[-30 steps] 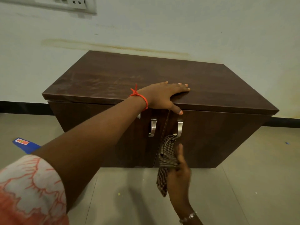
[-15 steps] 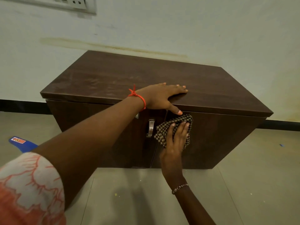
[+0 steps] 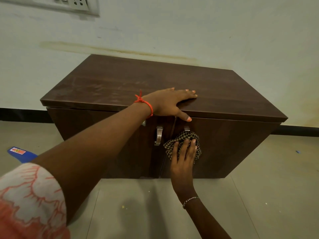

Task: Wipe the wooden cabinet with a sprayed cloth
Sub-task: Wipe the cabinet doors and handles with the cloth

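Observation:
A low dark wooden cabinet (image 3: pixel 233 149) with two front doors stands on the floor against the wall. My left hand (image 3: pixel 170 103) lies flat on the front edge of its top, fingers spread, thumb hanging over the edge. My right hand (image 3: pixel 183 156) presses a bunched black-and-tan checked cloth (image 3: pixel 183 138) against the right door, just right of the door seam. The cloth covers most of the right door handle (image 3: pixel 187 129). The left door handle (image 3: pixel 158 136) is in plain sight beside the cloth.
Grey floor tiles (image 3: pixel 259 195) spread in front and to the right of the cabinet. A blue flat object with a red label (image 3: pixel 20 153) lies on the floor at the left. A switch panel (image 3: pixel 72 3) is on the wall above.
My right hand lifted the hanging cloth from low on the door up to the handle, pressed it flat there, and has since slid it slightly down. My left hand has stayed on the top.

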